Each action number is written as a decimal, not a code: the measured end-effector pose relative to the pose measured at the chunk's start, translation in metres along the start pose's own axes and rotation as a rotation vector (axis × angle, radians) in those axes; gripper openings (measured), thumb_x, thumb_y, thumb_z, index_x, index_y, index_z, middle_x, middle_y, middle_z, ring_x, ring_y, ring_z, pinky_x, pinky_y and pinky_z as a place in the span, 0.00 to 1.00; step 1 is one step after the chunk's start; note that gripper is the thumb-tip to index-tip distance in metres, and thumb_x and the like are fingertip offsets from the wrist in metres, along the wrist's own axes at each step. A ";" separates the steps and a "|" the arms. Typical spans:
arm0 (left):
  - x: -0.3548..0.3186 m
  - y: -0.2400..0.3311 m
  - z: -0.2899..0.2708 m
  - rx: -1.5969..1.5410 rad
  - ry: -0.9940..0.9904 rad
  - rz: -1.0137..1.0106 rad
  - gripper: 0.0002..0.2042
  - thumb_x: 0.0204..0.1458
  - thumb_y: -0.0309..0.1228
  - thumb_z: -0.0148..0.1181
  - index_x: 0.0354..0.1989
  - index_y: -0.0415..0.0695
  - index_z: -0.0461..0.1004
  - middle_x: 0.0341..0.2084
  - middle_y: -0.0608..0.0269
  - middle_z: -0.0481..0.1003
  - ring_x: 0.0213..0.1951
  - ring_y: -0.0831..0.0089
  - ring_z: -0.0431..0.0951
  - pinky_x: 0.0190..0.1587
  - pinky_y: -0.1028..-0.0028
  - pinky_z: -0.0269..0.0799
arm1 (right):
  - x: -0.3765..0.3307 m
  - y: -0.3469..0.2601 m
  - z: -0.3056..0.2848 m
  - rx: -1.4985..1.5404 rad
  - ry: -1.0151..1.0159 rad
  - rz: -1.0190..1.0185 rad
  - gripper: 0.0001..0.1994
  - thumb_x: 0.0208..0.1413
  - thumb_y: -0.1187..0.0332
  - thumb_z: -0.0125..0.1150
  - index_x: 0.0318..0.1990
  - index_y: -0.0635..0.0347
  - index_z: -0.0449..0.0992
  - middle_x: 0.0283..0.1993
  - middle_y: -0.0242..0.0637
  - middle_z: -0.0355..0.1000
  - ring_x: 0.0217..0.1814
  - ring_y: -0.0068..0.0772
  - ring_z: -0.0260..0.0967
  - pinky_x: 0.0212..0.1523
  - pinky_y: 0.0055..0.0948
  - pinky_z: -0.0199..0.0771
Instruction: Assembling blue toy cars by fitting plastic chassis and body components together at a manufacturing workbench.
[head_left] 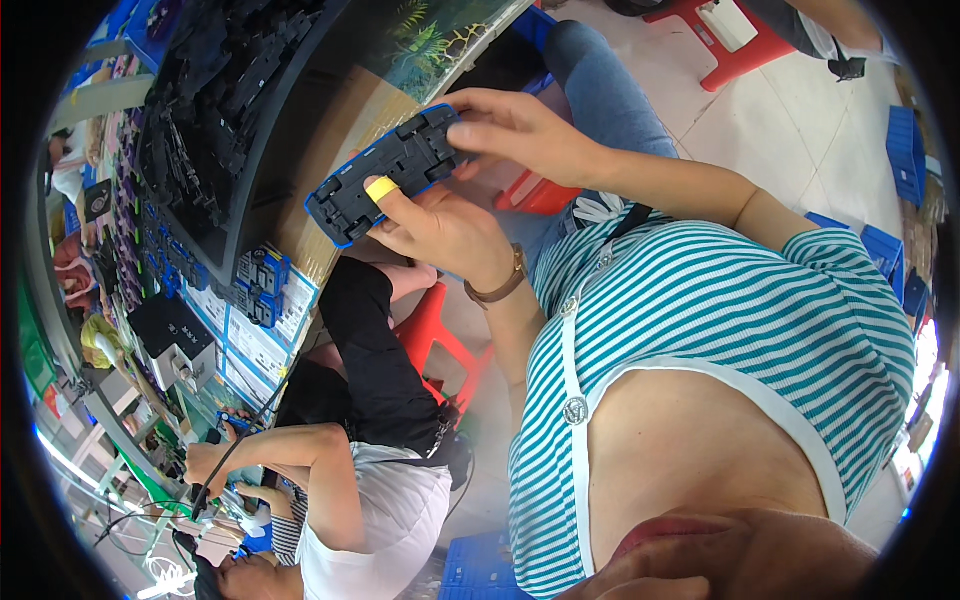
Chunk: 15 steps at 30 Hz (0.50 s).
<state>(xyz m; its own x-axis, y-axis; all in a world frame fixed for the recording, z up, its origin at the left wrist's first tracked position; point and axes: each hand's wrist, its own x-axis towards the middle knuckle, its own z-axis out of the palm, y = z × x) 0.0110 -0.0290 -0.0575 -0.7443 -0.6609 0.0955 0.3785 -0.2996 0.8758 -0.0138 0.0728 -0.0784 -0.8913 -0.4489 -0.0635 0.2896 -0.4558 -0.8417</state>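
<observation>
Free room is scant about the blue and black toy car, held between the left hand and the right hand. Directly beyond it stands the table edge, and on the table a heap of black plastic parts blocks any reach further in. Below the hands, a co-worker's knee in black trousers and a red stool crowd the gap. The person's own leg in blue jeans borders the right hand closely. Open floor lies to the right, bounded by another red stool and blue crates.
</observation>
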 end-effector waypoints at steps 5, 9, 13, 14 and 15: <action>-0.001 0.001 0.004 -0.058 -0.018 0.043 0.19 0.55 0.35 0.52 0.49 0.34 0.62 0.41 0.50 0.69 0.39 0.64 0.75 0.41 0.70 0.75 | -0.003 -0.006 0.005 -0.089 -0.012 -0.063 0.24 0.56 0.70 0.56 0.59 0.66 0.60 0.51 0.40 0.67 0.52 0.28 0.67 0.47 0.28 0.74; -0.006 0.004 0.007 -0.002 0.012 0.067 0.20 0.55 0.35 0.52 0.51 0.34 0.60 0.42 0.50 0.69 0.39 0.63 0.75 0.40 0.70 0.75 | -0.005 -0.004 0.008 -0.054 -0.020 -0.077 0.25 0.55 0.70 0.57 0.60 0.67 0.59 0.50 0.41 0.68 0.50 0.28 0.68 0.47 0.27 0.73; 0.002 -0.009 -0.006 -0.010 0.017 0.013 0.20 0.55 0.34 0.52 0.51 0.35 0.59 0.43 0.50 0.68 0.39 0.63 0.75 0.41 0.71 0.75 | 0.000 0.011 0.005 -0.073 0.020 -0.072 0.26 0.55 0.70 0.57 0.60 0.67 0.59 0.49 0.40 0.69 0.47 0.27 0.68 0.45 0.25 0.73; 0.003 -0.011 -0.008 -0.025 0.006 -0.021 0.20 0.55 0.34 0.52 0.52 0.35 0.59 0.43 0.50 0.68 0.39 0.64 0.75 0.41 0.71 0.75 | 0.002 0.015 0.005 -0.071 0.022 -0.067 0.26 0.55 0.69 0.58 0.60 0.67 0.59 0.49 0.40 0.69 0.46 0.26 0.68 0.44 0.25 0.73; 0.001 -0.012 -0.009 -0.026 0.002 -0.020 0.20 0.55 0.34 0.52 0.52 0.35 0.59 0.43 0.50 0.68 0.39 0.64 0.75 0.41 0.71 0.75 | 0.003 0.018 0.004 -0.069 0.024 -0.062 0.26 0.55 0.69 0.58 0.60 0.67 0.59 0.49 0.40 0.69 0.45 0.26 0.68 0.43 0.24 0.73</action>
<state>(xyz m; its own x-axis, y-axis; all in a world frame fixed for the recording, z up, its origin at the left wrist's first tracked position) 0.0102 -0.0323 -0.0720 -0.7506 -0.6562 0.0772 0.3781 -0.3307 0.8647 -0.0096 0.0606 -0.0914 -0.9152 -0.4024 -0.0223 0.2094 -0.4274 -0.8795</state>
